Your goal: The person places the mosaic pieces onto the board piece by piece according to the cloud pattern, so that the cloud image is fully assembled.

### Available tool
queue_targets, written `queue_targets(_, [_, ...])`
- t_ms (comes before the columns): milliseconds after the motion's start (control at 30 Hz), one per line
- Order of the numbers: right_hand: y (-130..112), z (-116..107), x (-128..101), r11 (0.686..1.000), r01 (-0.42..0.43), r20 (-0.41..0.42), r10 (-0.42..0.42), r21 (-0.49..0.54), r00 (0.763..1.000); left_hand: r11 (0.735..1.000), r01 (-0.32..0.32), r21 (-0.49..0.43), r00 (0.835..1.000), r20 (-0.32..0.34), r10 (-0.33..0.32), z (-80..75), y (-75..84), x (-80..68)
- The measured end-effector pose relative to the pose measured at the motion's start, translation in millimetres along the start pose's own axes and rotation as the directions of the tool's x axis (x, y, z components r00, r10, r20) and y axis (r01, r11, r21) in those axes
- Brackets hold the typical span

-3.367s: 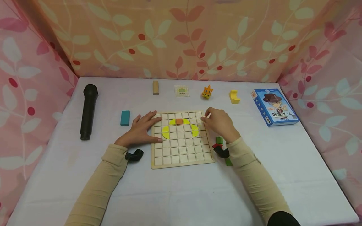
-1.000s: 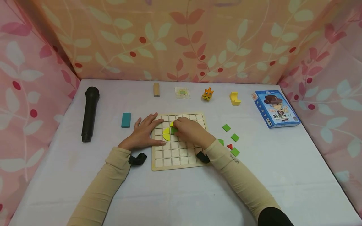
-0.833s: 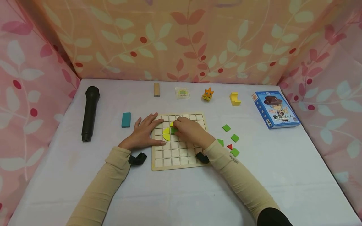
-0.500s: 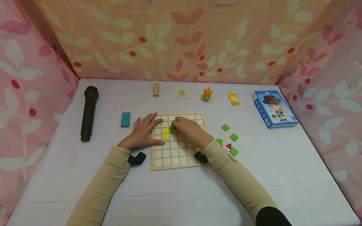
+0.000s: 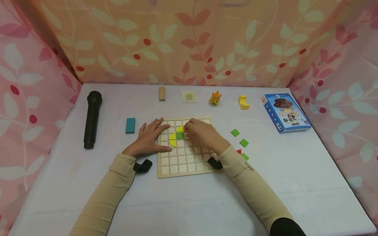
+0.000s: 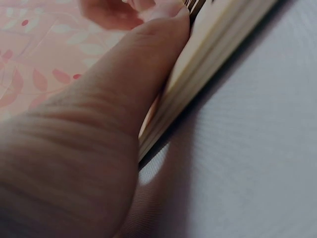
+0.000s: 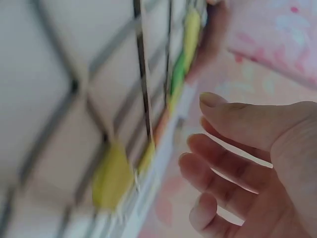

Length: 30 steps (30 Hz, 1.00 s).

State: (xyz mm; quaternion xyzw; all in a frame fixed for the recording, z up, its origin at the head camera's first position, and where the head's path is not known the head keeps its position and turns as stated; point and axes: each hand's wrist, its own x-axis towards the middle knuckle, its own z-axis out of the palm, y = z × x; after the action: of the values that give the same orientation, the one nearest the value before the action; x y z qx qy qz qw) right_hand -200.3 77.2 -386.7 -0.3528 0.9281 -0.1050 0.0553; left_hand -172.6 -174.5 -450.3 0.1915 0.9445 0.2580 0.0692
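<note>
Curtained tabletop nook

A white-covered table [image 5: 295,170] stands enclosed by pink and orange leaf-patterned curtains [image 5: 189,42] on three sides, evenly lit.

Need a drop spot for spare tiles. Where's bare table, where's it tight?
Bare: near strip below the grid board; patch between microphone and teal block; right side below the blue box. Tight: green tiles right of the board, and the board's top, under both hands.

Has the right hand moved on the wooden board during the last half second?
Yes. The right hand has shifted right, away from the left hand, uncovering the green square on the wooden board.
</note>
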Motion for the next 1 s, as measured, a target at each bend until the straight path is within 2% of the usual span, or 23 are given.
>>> queue_targets(133, [25.9, -17.3, -18.8, 0.995, -0.093, -0.031, 0.094, 0.028, 0.995, 1.0, -0.002, -0.004, 1.0, -0.008, 0.002, -0.8, 0.5, -0.7])
queue_targets(267, [58.7, -28.3, -41.2, 0.977, -0.212, -0.035, 0.213, 0.035, 0.976, 1.0, 0.003, -0.001, 1.0, -0.007, -0.003, -0.2, -0.5, -0.9])
queue_targets(367, [82.0, -31.2, -57.6, 0.95, -0.311, -0.004, 0.311, 0.015, 0.95, 1.0, 0.004, 0.0, 1.0, -0.004, -0.004, 0.8, -0.8, -0.5])
queue_targets(467, [99.3, -31.6, -71.3, 0.913, -0.409, 0.059, 0.407, 0.015, 0.911, 1.0, 0.004, -0.002, 1.0, -0.004, -0.004, 1.1, -0.1, -0.1])
queue_targets(567, [110.9, -30.1, -81.0, 0.881, -0.473, 0.118, 0.467, 0.024, 0.876, 1.0, 0.005, -0.003, 1.0, -0.005, -0.005, 1.0, -0.1, 0.2])
queue_targets(633, [116.5, -27.4, -85.1, 0.871, -0.49, 0.145, 0.483, 0.021, 0.864, 1.0, 0.006, -0.001, 1.0, -0.006, -0.006, 1.0, -0.3, 0.2])
queue_targets(1000, [127.5, -17.3, -91.0, 0.89, -0.454, 0.152, 0.444, 0.036, 0.883, 1.0, 0.004, 0.016, 1.0, -0.013, -0.004, 3.8, -2.4, 0.4])
